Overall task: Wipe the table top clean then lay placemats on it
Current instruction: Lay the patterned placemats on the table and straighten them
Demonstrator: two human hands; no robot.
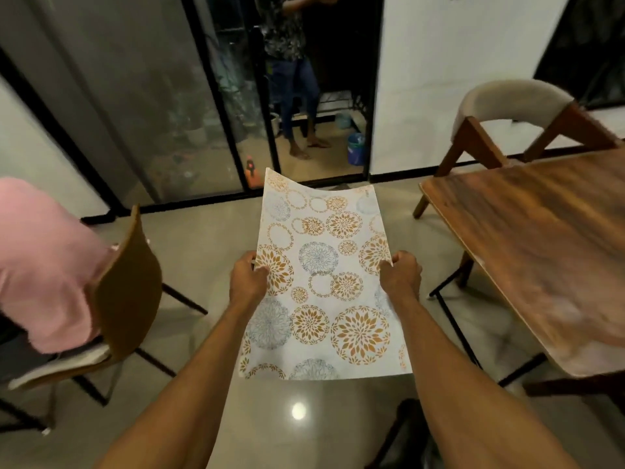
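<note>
A white placemat printed with orange and blue flower circles hangs flat in the air over the floor, in the middle of the head view. My left hand grips its left edge and my right hand grips its right edge, thumbs on top. The far end of the mat curls up slightly. The wooden table stands to the right of the mat, apart from it, its brown top bare in the part that shows.
A brown chair with a pink cloth over it stands at the left. A padded wooden chair sits behind the table. Another person stands in the doorway ahead, near a blue bucket. Glossy floor lies below.
</note>
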